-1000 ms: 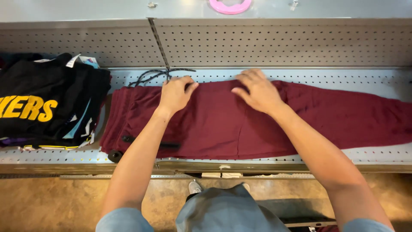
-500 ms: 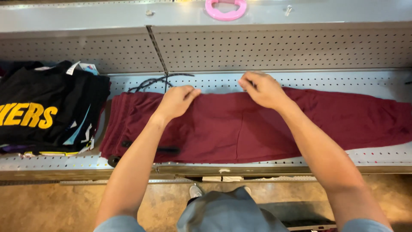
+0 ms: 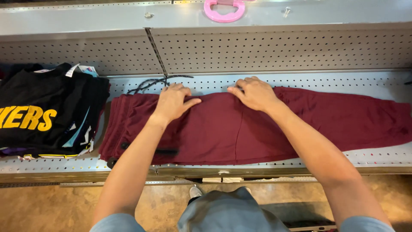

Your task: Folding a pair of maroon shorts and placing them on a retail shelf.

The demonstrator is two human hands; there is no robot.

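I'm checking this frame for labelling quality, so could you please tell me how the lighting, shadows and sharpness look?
Head view: even overhead light, no harsh glare on the perforated metal shelf; soft shadows under the left hand and right hand on the maroon sweatpants; the stack of black shirts is crisp; the grey cloth at the bottom edge is slightly soft; shelf lines bow mildly.

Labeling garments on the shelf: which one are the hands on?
The maroon pants, spread flat along the shelf; left hand and right hand rest on their far edge. The black folded stack lies untouched at left.
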